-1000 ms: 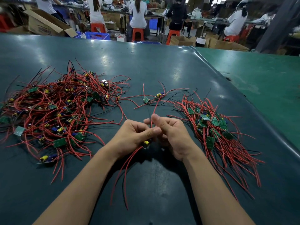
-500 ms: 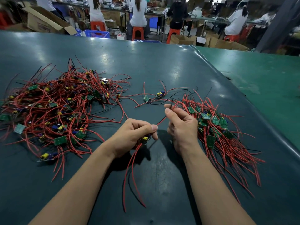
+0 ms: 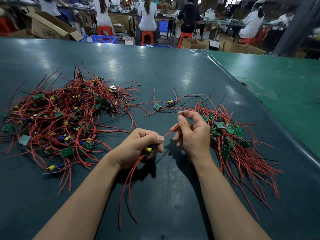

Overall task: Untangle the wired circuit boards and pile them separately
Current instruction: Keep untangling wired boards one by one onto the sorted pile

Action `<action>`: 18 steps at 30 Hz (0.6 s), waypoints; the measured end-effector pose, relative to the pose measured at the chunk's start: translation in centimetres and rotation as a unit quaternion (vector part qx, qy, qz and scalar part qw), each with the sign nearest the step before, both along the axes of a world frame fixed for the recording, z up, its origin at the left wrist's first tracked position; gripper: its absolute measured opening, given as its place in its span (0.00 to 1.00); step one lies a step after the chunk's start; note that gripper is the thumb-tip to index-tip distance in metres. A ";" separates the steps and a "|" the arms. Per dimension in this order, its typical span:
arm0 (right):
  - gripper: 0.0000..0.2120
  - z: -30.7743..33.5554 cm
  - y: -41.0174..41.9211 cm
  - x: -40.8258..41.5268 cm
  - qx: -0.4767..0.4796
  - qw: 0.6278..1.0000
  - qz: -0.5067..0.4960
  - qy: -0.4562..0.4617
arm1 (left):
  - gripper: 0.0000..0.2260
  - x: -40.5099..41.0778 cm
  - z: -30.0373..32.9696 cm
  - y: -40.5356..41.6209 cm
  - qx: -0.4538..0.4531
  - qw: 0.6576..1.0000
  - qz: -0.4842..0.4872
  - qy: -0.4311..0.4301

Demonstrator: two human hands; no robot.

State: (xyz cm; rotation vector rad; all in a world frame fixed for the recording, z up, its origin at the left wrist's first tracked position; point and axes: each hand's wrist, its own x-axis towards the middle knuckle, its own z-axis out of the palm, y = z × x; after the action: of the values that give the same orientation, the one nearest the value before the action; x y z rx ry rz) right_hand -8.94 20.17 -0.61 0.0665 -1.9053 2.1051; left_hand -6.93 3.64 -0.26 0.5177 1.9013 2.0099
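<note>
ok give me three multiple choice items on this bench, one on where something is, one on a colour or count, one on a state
1. Where is the sorted pile of boards?
A. Right of the right hand
B. Between the two forearms
C. On the lighter green table

2. How many loose boards lie between the tangled heap and the sorted pile?
A. none
B. two
C. six

3. What is the left hand doing?
A. Lying flat on the mat
B. Gripping a board with a yellow part
C. Reaching into the tangled heap

Key: 1 A, the pile lies just beyond the right hand's knuckles. 2 B, a green board and another with yellow and blue parts lie there. 3 B, its fingers curl round the board, red wires trailing below.
</note>
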 end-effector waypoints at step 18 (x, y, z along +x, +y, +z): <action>0.20 0.5 0.7 -0.7 -0.197 0.975 0.052 -0.092 | 0.11 -0.7 -0.4 -0.5 0.082 0.996 0.015 -0.034</action>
State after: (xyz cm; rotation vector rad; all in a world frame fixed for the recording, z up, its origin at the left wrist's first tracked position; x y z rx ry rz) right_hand -9.61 20.88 -0.12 -0.1227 -1.5659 2.6000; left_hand -7.58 3.15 -0.64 0.4572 1.7235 2.1870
